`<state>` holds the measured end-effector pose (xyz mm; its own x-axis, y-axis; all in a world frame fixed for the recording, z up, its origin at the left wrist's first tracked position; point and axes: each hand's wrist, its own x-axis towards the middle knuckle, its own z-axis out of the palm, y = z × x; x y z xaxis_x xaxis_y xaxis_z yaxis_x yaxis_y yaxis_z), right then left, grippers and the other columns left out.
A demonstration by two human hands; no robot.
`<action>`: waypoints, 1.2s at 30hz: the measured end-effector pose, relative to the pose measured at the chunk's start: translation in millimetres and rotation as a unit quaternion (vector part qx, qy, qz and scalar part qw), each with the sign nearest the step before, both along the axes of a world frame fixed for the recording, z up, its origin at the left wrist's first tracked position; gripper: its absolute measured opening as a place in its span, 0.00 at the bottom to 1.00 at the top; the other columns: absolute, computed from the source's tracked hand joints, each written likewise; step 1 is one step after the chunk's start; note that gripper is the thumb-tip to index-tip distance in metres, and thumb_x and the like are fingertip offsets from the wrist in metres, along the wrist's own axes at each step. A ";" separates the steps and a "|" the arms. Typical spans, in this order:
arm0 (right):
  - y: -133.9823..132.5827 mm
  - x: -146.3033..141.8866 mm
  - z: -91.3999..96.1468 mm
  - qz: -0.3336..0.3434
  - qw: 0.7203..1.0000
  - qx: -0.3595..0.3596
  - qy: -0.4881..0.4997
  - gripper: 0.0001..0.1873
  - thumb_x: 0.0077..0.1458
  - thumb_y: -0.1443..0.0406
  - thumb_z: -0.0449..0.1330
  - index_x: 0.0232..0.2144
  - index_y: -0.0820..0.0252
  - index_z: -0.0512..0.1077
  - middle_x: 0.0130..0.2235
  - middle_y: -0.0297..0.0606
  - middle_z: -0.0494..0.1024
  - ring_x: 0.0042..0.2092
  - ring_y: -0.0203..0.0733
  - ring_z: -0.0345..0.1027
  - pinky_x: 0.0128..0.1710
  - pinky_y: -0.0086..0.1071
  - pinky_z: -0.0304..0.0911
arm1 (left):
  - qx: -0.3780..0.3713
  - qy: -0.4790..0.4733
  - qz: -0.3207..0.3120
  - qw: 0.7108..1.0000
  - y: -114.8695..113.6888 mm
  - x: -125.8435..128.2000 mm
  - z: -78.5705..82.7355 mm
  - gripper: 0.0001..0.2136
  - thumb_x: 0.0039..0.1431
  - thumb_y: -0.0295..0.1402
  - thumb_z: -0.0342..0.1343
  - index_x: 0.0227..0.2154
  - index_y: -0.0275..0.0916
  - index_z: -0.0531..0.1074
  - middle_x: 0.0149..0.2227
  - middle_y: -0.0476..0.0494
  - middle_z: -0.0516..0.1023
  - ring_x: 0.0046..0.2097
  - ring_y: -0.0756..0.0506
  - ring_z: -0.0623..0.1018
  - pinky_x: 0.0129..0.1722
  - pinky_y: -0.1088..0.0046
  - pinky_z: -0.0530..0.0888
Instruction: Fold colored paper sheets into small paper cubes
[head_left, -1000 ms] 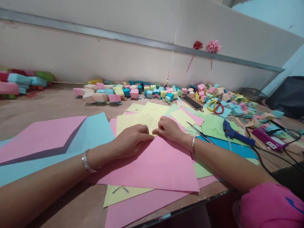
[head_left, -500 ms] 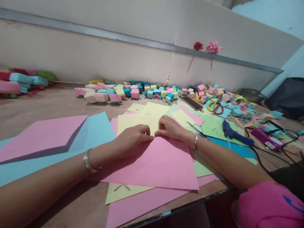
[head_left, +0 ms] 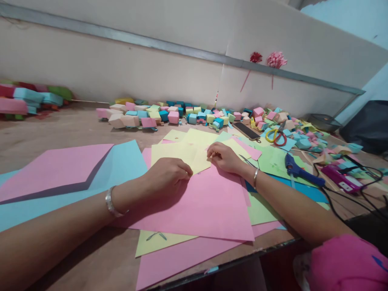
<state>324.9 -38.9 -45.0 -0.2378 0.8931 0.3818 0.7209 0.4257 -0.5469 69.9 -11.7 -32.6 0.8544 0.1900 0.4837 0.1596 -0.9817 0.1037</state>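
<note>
A large pink paper sheet (head_left: 209,210) lies in front of me, with a yellow paper sheet (head_left: 182,153) meeting its far side. My left hand (head_left: 166,176) rests over the pink sheet, thumb and fingers pinched at the near edge of the yellow paper. Farther right, my right hand (head_left: 226,157) has its fingers curled and pinched at the yellow paper's right corner. The two hands are a short way apart, the yellow edge running between them. How the sheets overlap beneath my left hand is hidden.
Folded pink paper (head_left: 57,167) lies on blue paper (head_left: 130,161) at left. Small paper boxes (head_left: 173,117) line the wall. On the right are a phone (head_left: 246,131), scissors (head_left: 279,139), a blue glue gun (head_left: 300,169) and a purple power strip (head_left: 342,180) with cables.
My hands, close together before, have moved apart: the right went right and away from me, the left slightly left. More of the yellow paper's near edge shows between them.
</note>
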 end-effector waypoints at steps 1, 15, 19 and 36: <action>0.5 -0.6 -2.2 -0.013 0.999 0.043 -0.010 0.09 0.52 0.74 0.55 0.31 0.59 0.74 0.43 0.41 0.72 0.44 0.41 0.66 0.44 0.34 0.62 | 0.007 0.006 -0.002 1.000 0.6 0.2 0.0 0.13 0.55 0.21 0.47 0.26 0.39 0.77 0.31 0.45 0.81 0.33 0.47 0.78 0.31 0.72 0.71; -7.4 -1.1 -3.9 -0.013 0.973 0.180 -0.145 0.08 0.54 0.70 0.58 0.31 0.54 0.76 0.45 0.41 0.74 0.47 0.44 0.66 0.47 0.40 0.60 | 0.088 0.026 0.122 0.988 7.7 3.3 -4.9 0.13 0.59 0.25 0.50 0.22 0.37 0.75 0.28 0.41 0.72 0.33 0.45 0.70 0.32 0.67 0.64; -17.6 -8.5 4.5 0.106 0.946 0.166 -0.257 0.08 0.59 0.66 0.56 0.34 0.51 0.76 0.44 0.39 0.76 0.48 0.44 0.65 0.47 0.40 0.56 | 0.062 0.029 0.158 0.985 7.8 2.1 -4.3 0.14 0.58 0.24 0.49 0.18 0.36 0.71 0.25 0.42 0.70 0.29 0.47 0.67 0.30 0.68 0.64; -12.8 1.3 11.4 0.187 0.970 0.079 -0.137 0.06 0.58 0.63 0.58 0.31 0.54 0.75 0.38 0.39 0.79 0.40 0.41 0.71 0.45 0.39 0.63 | 0.007 0.048 0.075 0.996 3.4 3.4 -9.1 0.10 0.54 0.23 0.51 0.26 0.38 0.77 0.33 0.44 0.80 0.35 0.44 0.77 0.33 0.69 0.69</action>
<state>326.2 -51.8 -33.6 -0.6449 0.6607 0.3841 0.6095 0.7479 -0.2631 73.3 -8.2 -41.7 0.8592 0.3123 0.4053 0.3129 -0.9474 0.0667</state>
